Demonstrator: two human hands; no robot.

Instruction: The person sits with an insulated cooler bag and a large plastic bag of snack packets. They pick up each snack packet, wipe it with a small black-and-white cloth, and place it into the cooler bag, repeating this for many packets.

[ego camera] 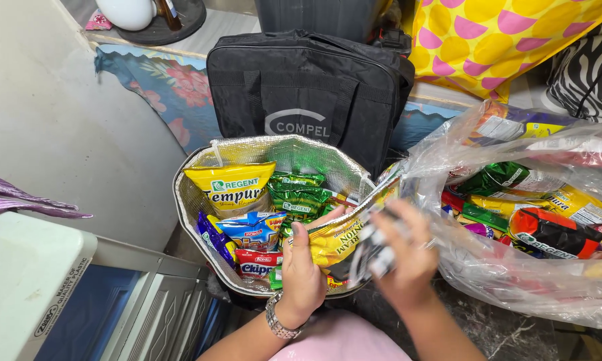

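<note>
A person's two bare hands grip a yellow snack packet (338,242) over the near rim of a foil-lined cooler bag (194,200), seen from a head-worn camera looking down. The left hand (301,277), a metal wristwatch (279,322) at its wrist, closes thumb and fingers on the packet's near-left edge; the right hand (408,264), blurred, curls its fingers (411,224) over the packet's right end, where a black-and-white part of the wrapper shows between them. The packet lies tilted, half inside the bag's opening and half over its rim, touching both hands.

Just beyond the left fingertips, inside the bag, green snack packets (299,194) stand packed together. Farther left of them leans a large yellow chip bag (233,187), and below it, left of the left thumb, lie blue packets (251,230) and a red-and-blue packet (257,264). To the right of the right fingers, nearly touching them, spreads a clear plastic sack (515,267) holding more snacks, among them a red-and-black packet (552,234) and further green and yellow ones. Beyond the cooler bag, well past both hands, stands a black zippered bag (308,87), with a yellow-and-pink dotted bag (488,40) to its right. Left of the left hand, near the frame's corner, sits a white plastic container (27,281).
</note>
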